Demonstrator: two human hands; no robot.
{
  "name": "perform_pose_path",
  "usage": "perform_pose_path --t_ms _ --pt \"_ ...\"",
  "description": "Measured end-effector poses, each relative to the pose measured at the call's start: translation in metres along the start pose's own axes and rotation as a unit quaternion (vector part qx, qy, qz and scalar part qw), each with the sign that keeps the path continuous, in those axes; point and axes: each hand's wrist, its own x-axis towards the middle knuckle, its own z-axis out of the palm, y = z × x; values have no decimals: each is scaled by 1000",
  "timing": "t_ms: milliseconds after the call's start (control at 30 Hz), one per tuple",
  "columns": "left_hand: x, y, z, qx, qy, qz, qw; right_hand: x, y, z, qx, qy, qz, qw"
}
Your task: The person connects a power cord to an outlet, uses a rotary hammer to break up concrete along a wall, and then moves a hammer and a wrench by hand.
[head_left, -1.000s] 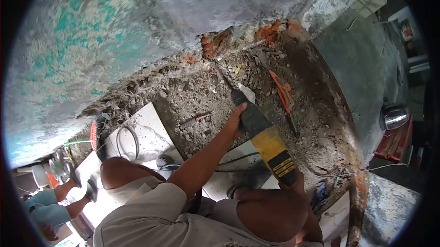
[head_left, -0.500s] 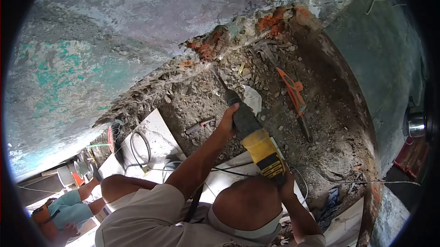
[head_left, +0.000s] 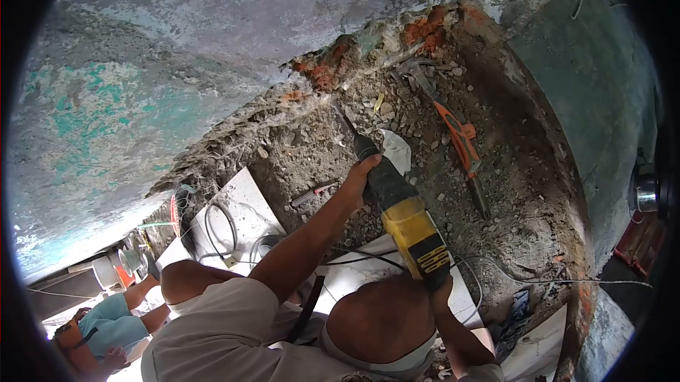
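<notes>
A yellow and black rotary hammer (head_left: 409,222) slants across the middle of the view, its thin chisel bit (head_left: 345,118) pointing up toward the broken foot of the wall. Closed around its black front section is my left hand (head_left: 360,182), thumb on top. My right hand (head_left: 440,294) grips the rear end, beside my bent knee, with its fingers mostly hidden. The bit's tip is close to the rubble at the wall's base. Right of the tool lies an orange-handled hammer (head_left: 459,139) on the dirt.
Crumbled plaster and exposed red brick (head_left: 331,63) edge the painted wall (head_left: 234,35). A small red and grey tool (head_left: 314,193) lies on the rubble near white tiles (head_left: 244,201). Black cable (head_left: 361,254) crosses the tiles. Another person in teal shorts (head_left: 113,322) is at lower left.
The rotary hammer and both hands sit slightly lower and farther right in view. The whole scene has shifted a little as well. Both hands keep their hold.
</notes>
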Motion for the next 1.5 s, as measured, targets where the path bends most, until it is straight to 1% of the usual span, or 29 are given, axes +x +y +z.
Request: perform_pose_path --t_ms 100,167,200,300,367,400,467,500,567,600,667,733,767,800,867,900,933,1000,1033,1100,1133,1167,1200,1300,1333,1400,1433,1467,1500 --pt "1 8 6 36 24 -7 999 2 2 1 -18 -8 -14 1000" --pt "-5 16 18 67 53 -34 996 6 -18 6 71 -25 64 995" --pt "-8 18 21 69 51 -28 996 8 -13 7 73 -27 58 995" --pt "-10 15 25 55 29 -8 998 19 -10 5 -2 -11 -2 1000" --pt "-10 7 25 60 48 23 997 13 -46 -3 66 -40 8 997" --pt "-16 5 29 56 45 29 997 8 -62 -9 62 -43 2 997" --pt "-35 3 40 -14 28 28 999 -3 -88 -18 -91 -59 -29 994" --pt "-36 7 44 -17 24 34 999 -2 -88 -21 -95 -61 -36 993" --pt "-44 4 51 -13 11 64 998 -11 -90 -30 -9 -60 -105 993" --pt "-44 7 56 -22 9 69 997 -11 -95 -33 -17 -65 -109 992" --pt "-51 21 76 0 -9 75 997 -20 -133 -33 61 -62 -47 995" --pt "-52 32 89 -10 -15 71 997 -17 -165 -32 69 -54 -38 995" --pt "-52 37 94 -10 -2 61 998 -13 -179 -30 84 -45 -31 995" --pt "-53 43 97 -12 12 51 999 -8 -190 -28 75 -47 -34 996" --pt "-55 56 99 -10 7 53 998 0 -208 -23 79 -67 -30 994" --pt "-56 62 100 -1 7 55 998 3 -214 -16 67 -46 -39 996" --pt "-58 68 101 -12 4 54 998 5 -222 -12 55 -47 -38 997" --pt "-64 80 101 -55 -64 65 994 9 -239 -2 50 -24 -27 998" --pt "-64 85 100 -65 -67 64 994 12 -245 0 58 -29 -31 997" --pt "-60 93 102 -72 -30 28 997 15 -269 6 33 -23 -24 999" --pt "-56 97 103 -82 -33 27 996 17 -285 11 18 -18 -17 1000" --pt "-52 101 103 -120 -74 17 990 20 -299 17 7 -21 -38 999" --pt "-48 105 103 -158 -113 8 981 27 -313 20 -2 -22 -36 999" --pt "-57 128 109 -187 -109 6 976 54 -358 25 -69 -27 -9 997" --pt "-47 133 109 -190 -111 5 975 63 -376 32 -88 -24 1 996" --pt "-23 141 107 -261 -193 23 945 80 -407 49 -119 -17 12 993" --pt "-21 147 107 -281 -215 26 935 86 -420 59 -145 -10 21 989" --pt "-22 152 107 -285 -217 23 933 90 -431 68 -150 -7 23 988" --pt "-22 158 107 -310 -233 39 921 94 -440 77 -163 -1 31 986"
